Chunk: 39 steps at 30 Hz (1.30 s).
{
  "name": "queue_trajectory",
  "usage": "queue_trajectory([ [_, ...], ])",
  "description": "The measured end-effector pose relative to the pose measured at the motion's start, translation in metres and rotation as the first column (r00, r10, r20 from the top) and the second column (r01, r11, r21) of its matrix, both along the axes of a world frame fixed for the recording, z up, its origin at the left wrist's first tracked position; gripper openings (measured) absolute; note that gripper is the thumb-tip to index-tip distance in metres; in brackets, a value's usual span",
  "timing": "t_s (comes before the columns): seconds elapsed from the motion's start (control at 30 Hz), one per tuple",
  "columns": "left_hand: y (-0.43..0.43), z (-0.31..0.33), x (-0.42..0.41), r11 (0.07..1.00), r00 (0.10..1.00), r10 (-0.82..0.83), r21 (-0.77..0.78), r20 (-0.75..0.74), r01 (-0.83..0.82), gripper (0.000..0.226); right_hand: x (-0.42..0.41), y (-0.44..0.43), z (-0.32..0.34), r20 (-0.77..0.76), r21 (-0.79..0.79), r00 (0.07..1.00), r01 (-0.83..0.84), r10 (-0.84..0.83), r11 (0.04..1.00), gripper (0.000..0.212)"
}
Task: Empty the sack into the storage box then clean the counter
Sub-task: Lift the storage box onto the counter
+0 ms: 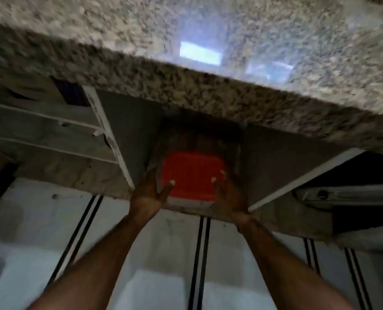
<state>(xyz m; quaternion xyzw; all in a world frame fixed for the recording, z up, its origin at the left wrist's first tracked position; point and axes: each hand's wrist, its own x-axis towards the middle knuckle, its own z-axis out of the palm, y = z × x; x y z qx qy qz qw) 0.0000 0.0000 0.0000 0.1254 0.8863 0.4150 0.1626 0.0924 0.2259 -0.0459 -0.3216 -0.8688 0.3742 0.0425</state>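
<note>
A storage box with a red lid (191, 175) and a pale body sits low in the open cabinet under the speckled granite counter (186, 90). My left hand (149, 193) grips the box's left side with the thumb lying on the lid. On the right side my right hand (228, 198) holds it, fingertips on the lid's edge. Both arms reach forward and down. The sack is not in view. The picture is blurred by motion.
Two grey cabinet doors stand open, one on the left (128, 130) and one on the right (291, 166). White shelves (43, 121) lie to the left. The floor has white tiles with black stripes (199, 265). The counter edge overhangs the cabinet.
</note>
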Motion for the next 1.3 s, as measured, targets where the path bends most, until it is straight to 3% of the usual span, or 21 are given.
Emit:
queue_trajectory([
  [0.1, 0.018, -0.066, -0.029, 0.998, 0.998, -0.032, 0.051, 0.053, 0.030, 0.070, -0.034, 0.032, -0.079, -0.021, -0.018, 1.000, 0.023, -0.023, 1.000, 0.094],
  [0.2, 0.035, -0.134, -0.057, 0.996, 0.990, 0.030, 0.078, 0.136, -0.041, 0.078, -0.063, 0.070, -0.152, 0.114, 0.001, 0.985, 0.127, -0.126, 0.992, 0.106],
  [0.3, 0.051, -0.203, -0.085, 0.987, 0.951, 0.085, 0.105, 0.297, -0.121, 0.105, -0.072, 0.075, -0.170, 0.180, -0.023, 0.964, 0.204, -0.196, 0.979, 0.110],
  [0.37, 0.059, -0.243, -0.101, 0.981, 0.924, 0.074, 0.140, 0.374, -0.136, 0.123, -0.077, 0.074, -0.181, 0.142, -0.090, 0.967, 0.225, -0.211, 0.970, 0.117],
  [0.47, 0.064, -0.286, -0.115, 0.963, 0.919, 0.097, 0.198, 0.382, -0.184, 0.101, -0.076, 0.088, -0.210, 0.088, -0.187, 0.968, 0.246, -0.234, 0.951, 0.116],
  [0.6, 0.053, -0.268, -0.098, 0.932, 0.879, 0.133, 0.244, 0.459, -0.269, 0.099, -0.052, 0.102, -0.228, 0.055, -0.408, 0.950, 0.304, -0.309, 0.861, 0.146],
  [0.73, 0.017, -0.195, -0.056, 0.933, 0.848, 0.181, 0.186, 0.498, -0.309, 0.095, -0.009, 0.052, -0.141, 0.109, -0.500, 0.930, 0.357, -0.351, 0.789, 0.127],
  [0.83, -0.012, -0.119, -0.023, 0.932, 0.824, 0.232, 0.122, 0.517, -0.340, 0.096, 0.019, 0.008, -0.051, 0.111, -0.548, 0.896, 0.415, -0.429, 0.726, 0.081],
  [1.0, -0.059, 0.044, 0.049, 0.917, 0.829, 0.323, 0.064, 0.456, -0.393, 0.072, 0.081, -0.050, 0.094, 0.121, -0.528, 0.857, 0.483, -0.501, 0.698, 0.051],
  [1.13, -0.101, 0.169, 0.094, 0.895, 0.813, 0.399, 0.010, 0.423, -0.445, 0.070, 0.127, -0.093, 0.219, 0.124, -0.508, 0.873, 0.464, -0.471, 0.726, 0.061],
  [1.3, -0.140, 0.321, 0.127, 0.875, 0.841, 0.421, 0.091, 0.340, -0.475, 0.063, 0.163, -0.126, 0.377, 0.028, -0.459, 0.921, 0.357, -0.388, 0.814, 0.068],
])
